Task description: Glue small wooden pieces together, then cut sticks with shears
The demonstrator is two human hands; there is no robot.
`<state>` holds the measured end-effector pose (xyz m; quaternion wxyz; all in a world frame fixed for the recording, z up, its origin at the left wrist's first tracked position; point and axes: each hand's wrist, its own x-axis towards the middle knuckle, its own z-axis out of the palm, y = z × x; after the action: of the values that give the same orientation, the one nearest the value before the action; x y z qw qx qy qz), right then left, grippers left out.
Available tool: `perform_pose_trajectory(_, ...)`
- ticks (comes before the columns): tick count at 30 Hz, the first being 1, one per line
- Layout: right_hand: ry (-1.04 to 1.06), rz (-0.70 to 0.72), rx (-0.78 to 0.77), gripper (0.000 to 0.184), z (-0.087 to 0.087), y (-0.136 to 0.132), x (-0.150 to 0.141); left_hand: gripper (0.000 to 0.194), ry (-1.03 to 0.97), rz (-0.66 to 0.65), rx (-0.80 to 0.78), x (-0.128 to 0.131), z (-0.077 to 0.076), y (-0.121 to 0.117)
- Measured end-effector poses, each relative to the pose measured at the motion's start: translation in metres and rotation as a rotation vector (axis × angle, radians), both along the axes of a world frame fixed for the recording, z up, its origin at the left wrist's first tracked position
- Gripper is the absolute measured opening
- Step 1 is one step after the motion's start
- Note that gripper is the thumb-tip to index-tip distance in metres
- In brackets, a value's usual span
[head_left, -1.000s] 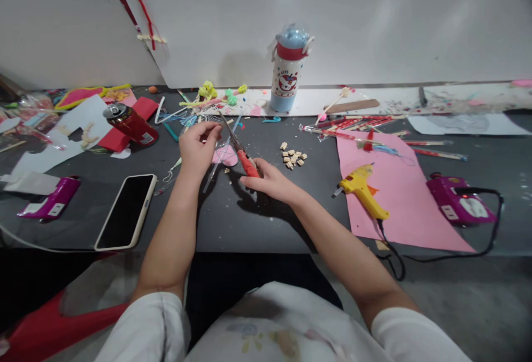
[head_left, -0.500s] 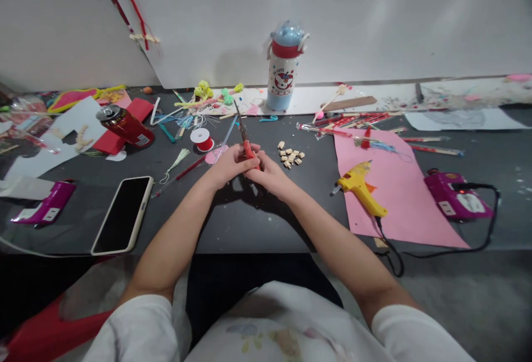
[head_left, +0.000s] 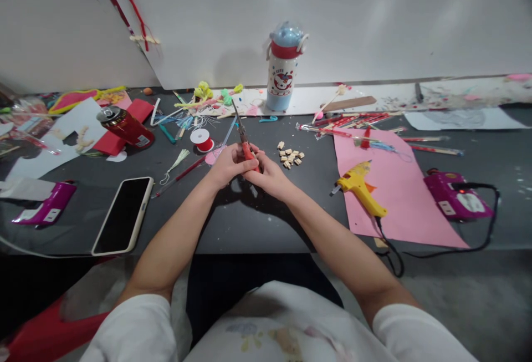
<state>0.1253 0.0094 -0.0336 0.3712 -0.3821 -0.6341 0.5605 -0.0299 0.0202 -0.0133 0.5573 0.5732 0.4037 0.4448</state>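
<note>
Both hands are closed around a pair of red-handled scissors (head_left: 243,134) above the middle of the table. Its narrow metal blades point up and away from me. My left hand (head_left: 228,166) is wrapped about the left side of the handles, thumb lying across them. From the right, my right hand (head_left: 269,173) grips the same handles, its fingers partly hidden behind them. Just right of my right hand lies a small pile of short wooden pieces (head_left: 291,157). A red ribbon spool (head_left: 201,140) stands left of the blades.
A yellow glue gun (head_left: 361,187) rests on pink paper (head_left: 399,198) at the right, its cord running near a purple power strip (head_left: 457,195). Left are a phone (head_left: 122,215) and a tilted red can (head_left: 127,127). A bottle (head_left: 283,68) stands at the back.
The scissors have shifted very slightly, their tips a little to the left. Both hands stay in nearly the same place around the handles.
</note>
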Motion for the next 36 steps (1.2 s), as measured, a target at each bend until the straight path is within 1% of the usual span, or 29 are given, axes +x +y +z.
perform_pose_trajectory(5, 0.008, -0.014, -0.006, 0.054, -0.001, 0.001, 0.000, 0.053, 0.010, 0.000, 0.020, 0.001, 0.000, 0.000)
perform_pose_trajectory(8, -0.002, -0.022, -0.020, 0.047, 0.000, 0.001, -0.001, 0.055, 0.006, -0.003, -0.017, 0.002, 0.000, 0.000)
perform_pose_trajectory(10, -0.004, -0.009, -0.036, 0.042, 0.002, 0.001, -0.001, 0.061, 0.025, -0.008, -0.049, 0.001, -0.001, 0.002)
perform_pose_trajectory(12, -0.027, -0.010, -0.067, 0.039, 0.005, 0.000, -0.001, 0.068, 0.033, 0.007, -0.047, -0.004, -0.003, 0.006)
perform_pose_trajectory(13, -0.051, -0.021, -0.086, 0.039, 0.007, 0.000, -0.001, 0.071, 0.025, 0.037, -0.026, -0.007, -0.004, 0.009)
perform_pose_trajectory(15, -0.099, -0.042, -0.114, 0.041, 0.010, -0.001, 0.001, 0.066, 0.016, 0.161, 0.002, -0.016, -0.005, 0.016)
perform_pose_trajectory(17, -0.118, -0.025, -0.119, 0.042, 0.012, -0.003, 0.002, 0.070, 0.036, 0.390, 0.135, -0.026, -0.005, 0.023)
perform_pose_trajectory(18, -0.116, 0.000, -0.114, 0.041, 0.013, -0.004, 0.002, 0.071, 0.098, 0.470, 0.231, -0.030, -0.005, 0.025)
perform_pose_trajectory(19, -0.117, 0.022, -0.109, 0.041, 0.014, -0.005, 0.003, 0.069, 0.178, 0.557, 0.345, -0.034, -0.004, 0.026)
perform_pose_trajectory(21, -0.132, 0.043, -0.105, 0.041, 0.015, -0.006, 0.003, 0.054, 0.363, 0.673, 0.520, -0.039, 0.000, 0.026)
perform_pose_trajectory(24, -0.183, 0.076, -0.093, 0.042, 0.016, -0.007, 0.002, 0.022, 0.566, 0.758, 0.704, -0.044, 0.004, 0.021)
perform_pose_trajectory(26, -0.221, 0.105, -0.087, 0.043, 0.017, -0.007, 0.003, 0.011, 0.622, 0.790, 0.783, -0.047, 0.006, 0.020)
perform_pose_trajectory(29, -0.244, 0.131, -0.091, 0.045, 0.019, -0.008, 0.003, 0.009, 0.639, 0.799, 0.799, -0.052, 0.008, 0.020)
perform_pose_trajectory(33, -0.271, 0.143, -0.086, 0.049, 0.021, -0.009, 0.004, 0.010, 0.661, 0.785, 0.743, -0.057, 0.009, 0.020)
perform_pose_trajectory(36, -0.257, 0.142, -0.083, 0.049, 0.021, -0.010, 0.004, 0.011, 0.642, 0.774, 0.717, -0.057, 0.009, 0.020)
